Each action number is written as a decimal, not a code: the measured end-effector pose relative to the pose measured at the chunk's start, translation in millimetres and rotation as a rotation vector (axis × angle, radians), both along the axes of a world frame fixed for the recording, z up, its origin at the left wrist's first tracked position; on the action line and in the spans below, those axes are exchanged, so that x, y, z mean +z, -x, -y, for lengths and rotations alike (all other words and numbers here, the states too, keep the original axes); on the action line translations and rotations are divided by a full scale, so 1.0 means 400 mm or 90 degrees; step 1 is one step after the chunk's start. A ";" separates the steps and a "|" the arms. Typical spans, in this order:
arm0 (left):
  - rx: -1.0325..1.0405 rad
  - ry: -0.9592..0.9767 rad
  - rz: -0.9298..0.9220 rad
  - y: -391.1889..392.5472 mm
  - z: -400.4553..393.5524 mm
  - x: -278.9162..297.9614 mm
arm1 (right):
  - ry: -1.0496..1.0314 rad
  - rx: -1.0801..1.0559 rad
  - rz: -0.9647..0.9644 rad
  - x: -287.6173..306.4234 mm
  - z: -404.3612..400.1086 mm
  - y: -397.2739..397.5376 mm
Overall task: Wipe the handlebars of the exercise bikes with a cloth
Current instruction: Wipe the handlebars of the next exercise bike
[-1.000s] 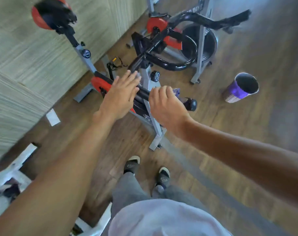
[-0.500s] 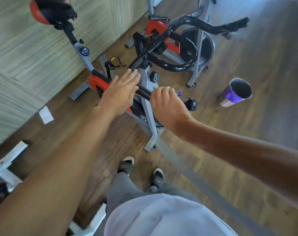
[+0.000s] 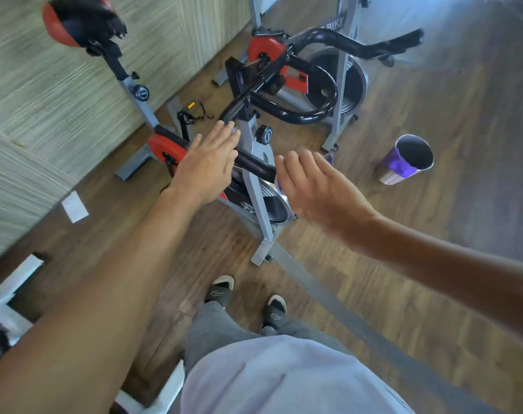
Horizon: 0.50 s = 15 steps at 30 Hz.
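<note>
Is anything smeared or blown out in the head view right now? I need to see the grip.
Head view: right hand motion-blurred, left hand sharper; handlebar between them readable; far floor top right washed by glare; wide-angle bends the edges.

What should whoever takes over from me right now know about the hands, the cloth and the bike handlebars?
Left hand: open, fingers straight, over the near bike's black handlebar.
Right hand: fingers extended and blurred; a sliver of purple, possibly the cloth, shows beside the palm, but a grip cannot be confirmed.
The far bike's handlebar has no hand on it.
A purple-lined bin stands on the floor to the right.
Whether the near bar is wiped clean cannot be judged. Probably left: confirm the cloth, finish this bar, then wipe the far one.
</note>
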<state>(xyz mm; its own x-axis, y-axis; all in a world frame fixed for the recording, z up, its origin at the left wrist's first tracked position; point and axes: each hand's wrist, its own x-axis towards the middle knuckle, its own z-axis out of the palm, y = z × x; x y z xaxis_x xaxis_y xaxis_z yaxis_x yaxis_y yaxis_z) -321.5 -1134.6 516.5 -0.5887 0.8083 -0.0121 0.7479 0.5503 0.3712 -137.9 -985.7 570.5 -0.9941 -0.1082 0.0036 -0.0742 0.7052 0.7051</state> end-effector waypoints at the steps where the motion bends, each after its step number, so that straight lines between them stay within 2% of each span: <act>1: 0.004 -0.002 0.004 -0.004 -0.003 0.002 | 0.020 0.005 -0.029 -0.003 -0.014 -0.017; 4: 0.026 -0.018 0.021 -0.020 -0.015 0.004 | 0.034 0.007 -0.093 -0.004 -0.029 -0.043; 11: 0.005 -0.029 0.002 -0.011 -0.004 -0.005 | -0.064 -0.058 0.010 -0.035 0.074 0.058; 15: -0.035 -0.027 -0.015 0.008 0.014 -0.004 | 0.003 -0.063 0.006 -0.063 0.100 0.104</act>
